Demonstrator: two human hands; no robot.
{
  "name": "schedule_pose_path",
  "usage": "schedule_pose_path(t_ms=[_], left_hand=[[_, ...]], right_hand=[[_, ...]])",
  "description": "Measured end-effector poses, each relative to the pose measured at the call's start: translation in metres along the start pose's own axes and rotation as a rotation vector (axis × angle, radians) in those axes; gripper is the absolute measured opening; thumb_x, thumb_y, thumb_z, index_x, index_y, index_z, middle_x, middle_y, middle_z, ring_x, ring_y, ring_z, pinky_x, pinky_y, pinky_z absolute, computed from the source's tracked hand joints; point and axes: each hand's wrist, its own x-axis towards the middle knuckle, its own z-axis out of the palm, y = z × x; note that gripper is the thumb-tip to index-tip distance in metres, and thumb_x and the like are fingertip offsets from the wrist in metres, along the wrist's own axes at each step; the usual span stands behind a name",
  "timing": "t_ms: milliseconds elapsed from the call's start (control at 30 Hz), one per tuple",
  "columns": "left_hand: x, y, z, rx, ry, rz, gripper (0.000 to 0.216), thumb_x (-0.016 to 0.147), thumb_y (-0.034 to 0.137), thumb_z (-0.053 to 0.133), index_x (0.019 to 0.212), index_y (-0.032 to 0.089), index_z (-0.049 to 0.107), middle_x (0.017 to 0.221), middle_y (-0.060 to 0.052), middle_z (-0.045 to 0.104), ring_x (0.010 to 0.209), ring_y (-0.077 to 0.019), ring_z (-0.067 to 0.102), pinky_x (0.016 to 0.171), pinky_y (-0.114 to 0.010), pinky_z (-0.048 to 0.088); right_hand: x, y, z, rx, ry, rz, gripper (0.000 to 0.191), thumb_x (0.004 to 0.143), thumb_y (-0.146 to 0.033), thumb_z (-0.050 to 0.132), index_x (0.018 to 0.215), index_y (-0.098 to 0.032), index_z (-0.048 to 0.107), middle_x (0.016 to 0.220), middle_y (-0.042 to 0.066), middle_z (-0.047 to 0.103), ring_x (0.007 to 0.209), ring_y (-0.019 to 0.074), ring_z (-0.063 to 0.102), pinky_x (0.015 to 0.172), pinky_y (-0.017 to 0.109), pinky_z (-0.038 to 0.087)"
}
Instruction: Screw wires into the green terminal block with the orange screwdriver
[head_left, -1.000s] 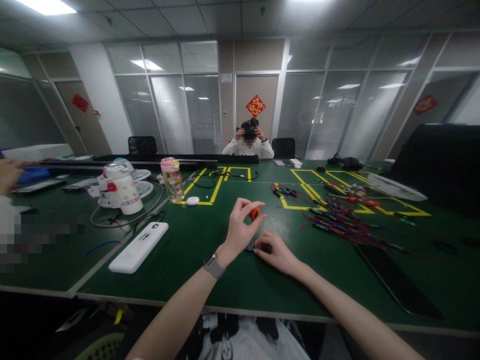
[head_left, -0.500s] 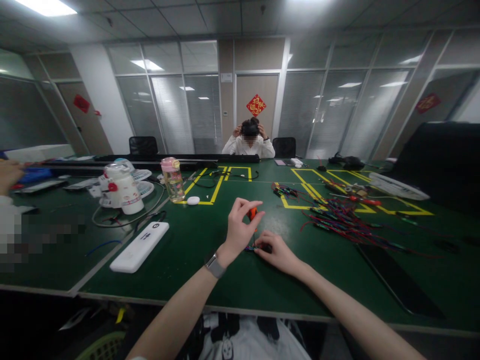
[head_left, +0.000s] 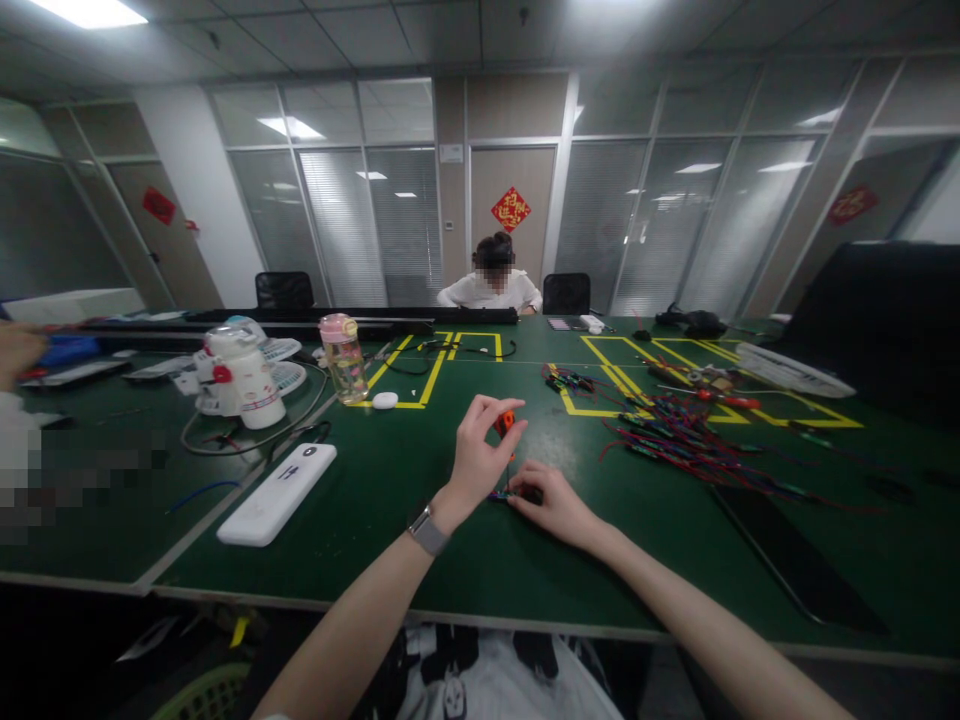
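Note:
My left hand [head_left: 480, 455] is raised above the green table [head_left: 420, 560], fingers pinched on the orange handle of a small screwdriver [head_left: 505, 424] that stands upright. My right hand [head_left: 551, 503] lies low on the table, fingers closed on a small dark connector [head_left: 504, 496] under the screwdriver's tip. A smartwatch sits on my left wrist. A heap of red and black wires with connectors [head_left: 675, 440] spreads to the right of my hands.
A white power strip [head_left: 277, 492] lies at the left. Behind it stand a white device [head_left: 241, 378], a pink-lidded bottle [head_left: 343, 358] and a white puck [head_left: 385, 401]. Yellow tape marks boxes. A dark phone [head_left: 787, 560] lies right. A person sits opposite; another person's hand shows far left.
My hands have barely shifted; the left hand and screwdriver moved slightly. The person opposite has lowered both hands from their head.

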Motion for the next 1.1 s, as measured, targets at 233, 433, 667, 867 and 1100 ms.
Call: schedule_pose_path(t_ms=[233, 433, 667, 867, 1100], left_hand=[[-0.001, -0.0012, -0.0004, -0.076, -0.071, -0.043, 0.034, 0.1, 0.023, 0.038, 0.129, 0.022, 0.055, 0.105, -0.007, 0.063, 0.093, -0.0165, 0.059, 0.082, -0.03, 0.048], [0.0003, -0.0013, 0.0006, -0.007, 0.001, -0.013, 0.024, 0.09, 0.026, 0.059, 0.112, 0.021, 0.064, 0.088, -0.002, 0.059, 0.078, -0.014, 0.056, 0.074, -0.027, 0.047], [0.0007, 0.0022, -0.0016, -0.059, -0.065, -0.046, 0.032, 0.098, 0.022, 0.042, 0.125, 0.021, 0.058, 0.108, -0.007, 0.063, 0.099, -0.0167, 0.06, 0.087, -0.03, 0.047], [0.0005, 0.0016, -0.0002, -0.03, -0.009, -0.035, 0.026, 0.093, 0.024, 0.054, 0.117, 0.021, 0.063, 0.096, -0.004, 0.065, 0.086, -0.0159, 0.061, 0.079, -0.028, 0.049], [0.0003, 0.0016, -0.0023, -0.03, -0.027, -0.028, 0.028, 0.097, 0.023, 0.045, 0.119, 0.021, 0.063, 0.101, -0.006, 0.061, 0.091, -0.0157, 0.059, 0.081, -0.028, 0.048]], right_hand=[[0.0008, -0.0001, 0.0004, -0.009, 0.0, -0.007, 0.008, 0.078, -0.011, 0.064, 0.083, -0.016, 0.069, 0.081, 0.003, 0.059, 0.074, 0.0169, 0.056, 0.068, 0.028, 0.046], [0.0002, 0.0014, 0.0008, -0.015, 0.005, -0.015, 0.008, 0.078, -0.011, 0.064, 0.082, -0.017, 0.069, 0.079, 0.002, 0.058, 0.074, 0.0165, 0.055, 0.068, 0.028, 0.045], [0.0011, 0.0013, 0.0007, -0.017, 0.001, -0.01, 0.009, 0.078, -0.011, 0.064, 0.083, -0.016, 0.07, 0.081, 0.003, 0.059, 0.074, 0.0171, 0.056, 0.068, 0.028, 0.045], [0.0005, -0.001, -0.0007, -0.017, 0.002, -0.005, 0.009, 0.077, -0.01, 0.065, 0.082, -0.016, 0.07, 0.08, 0.003, 0.059, 0.074, 0.017, 0.056, 0.067, 0.028, 0.045], [0.0005, 0.0005, 0.0004, -0.007, 0.003, -0.01, 0.008, 0.078, -0.012, 0.064, 0.083, -0.016, 0.07, 0.081, 0.004, 0.059, 0.075, 0.0171, 0.056, 0.069, 0.028, 0.046]])
